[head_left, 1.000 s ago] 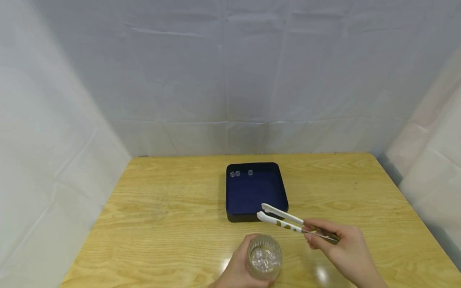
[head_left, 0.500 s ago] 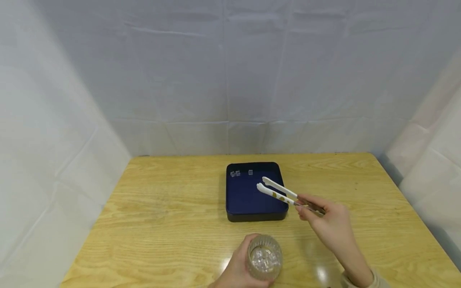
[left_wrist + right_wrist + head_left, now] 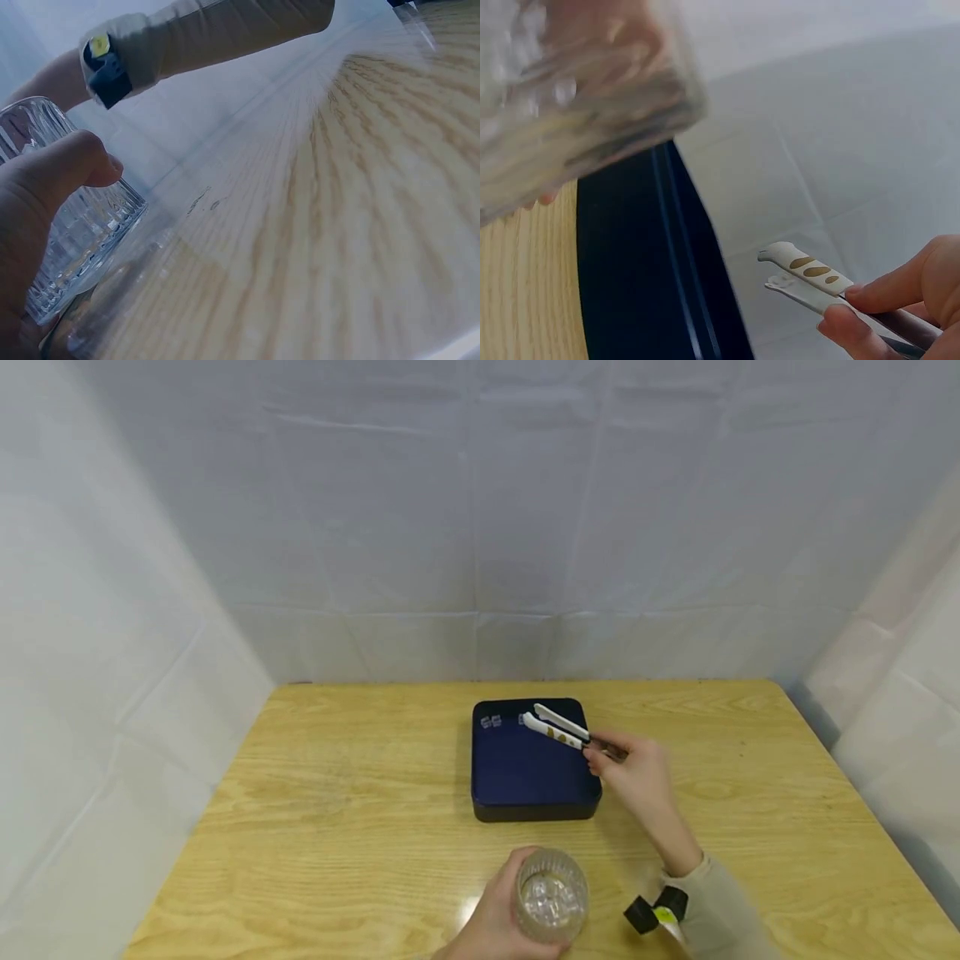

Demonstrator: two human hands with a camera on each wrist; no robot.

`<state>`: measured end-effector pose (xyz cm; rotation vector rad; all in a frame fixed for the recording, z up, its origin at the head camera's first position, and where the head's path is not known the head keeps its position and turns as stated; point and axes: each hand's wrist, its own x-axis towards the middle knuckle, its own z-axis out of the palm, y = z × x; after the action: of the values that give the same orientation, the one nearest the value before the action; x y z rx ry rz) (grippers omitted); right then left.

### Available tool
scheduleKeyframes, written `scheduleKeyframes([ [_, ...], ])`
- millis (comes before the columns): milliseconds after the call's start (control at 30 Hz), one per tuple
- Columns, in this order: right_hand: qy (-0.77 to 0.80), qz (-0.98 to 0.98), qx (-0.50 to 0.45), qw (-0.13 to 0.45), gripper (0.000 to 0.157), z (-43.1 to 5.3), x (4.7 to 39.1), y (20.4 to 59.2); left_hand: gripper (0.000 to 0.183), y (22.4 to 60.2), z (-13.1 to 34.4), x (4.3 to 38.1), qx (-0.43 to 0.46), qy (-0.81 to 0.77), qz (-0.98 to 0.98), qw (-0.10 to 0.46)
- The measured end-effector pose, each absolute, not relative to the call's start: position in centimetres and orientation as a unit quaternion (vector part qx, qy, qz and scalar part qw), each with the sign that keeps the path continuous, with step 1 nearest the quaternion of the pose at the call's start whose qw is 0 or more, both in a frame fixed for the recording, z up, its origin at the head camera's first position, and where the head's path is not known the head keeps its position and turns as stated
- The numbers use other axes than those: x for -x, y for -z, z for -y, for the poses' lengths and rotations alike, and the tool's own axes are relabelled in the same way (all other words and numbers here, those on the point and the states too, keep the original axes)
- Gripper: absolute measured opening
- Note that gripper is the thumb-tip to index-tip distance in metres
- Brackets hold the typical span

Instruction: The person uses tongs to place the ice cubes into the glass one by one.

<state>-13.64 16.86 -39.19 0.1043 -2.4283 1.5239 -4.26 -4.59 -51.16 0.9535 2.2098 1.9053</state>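
My left hand (image 3: 498,914) grips a ribbed clear glass (image 3: 551,897) near the front of the table, and several clear cubes lie inside it. In the left wrist view the thumb (image 3: 82,161) wraps over the side of the glass (image 3: 97,232). My right hand (image 3: 630,777) holds a pair of tongs (image 3: 555,728) with white tips and brown spots, pinched between thumb and fingers. The tips are slightly apart, over the back of a dark blue square tray (image 3: 525,777). One clear cube (image 3: 521,719) shows right beside the tips, partly hidden. Two more cubes (image 3: 491,722) lie at the tray's back left corner.
Everything stands on a light wood table (image 3: 337,793). White sheeting (image 3: 465,527) rises behind the table and on both sides. The right sleeve, with a black wrist mount (image 3: 656,910), crosses the table just right of the glass.
My right hand has moved forward and left with the tongs, from near the tray's front edge to its back, and the tips have come closer together. The left hand and glass have stayed put.
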Motion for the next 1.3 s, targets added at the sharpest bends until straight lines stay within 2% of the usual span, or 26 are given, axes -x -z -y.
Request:
scheduleKeyframes([
  [300,-0.517,0.847,-0.020,0.118,0.023,-15.7,16.9,41.7,0.090,51.3,4.8,3.9,-0.290,-0.632,-0.716,0.069],
  [567,-0.448,0.882,-0.027,0.142,0.021,-15.0,19.1,43.1,0.089,51.2,4.7,4.3,-0.301,-0.627,-0.716,0.055],
  [1300,-0.354,0.920,-0.066,0.155,0.019,-13.9,20.0,43.8,0.090,51.4,4.5,4.5,-0.314,-0.627,-0.711,0.049],
])
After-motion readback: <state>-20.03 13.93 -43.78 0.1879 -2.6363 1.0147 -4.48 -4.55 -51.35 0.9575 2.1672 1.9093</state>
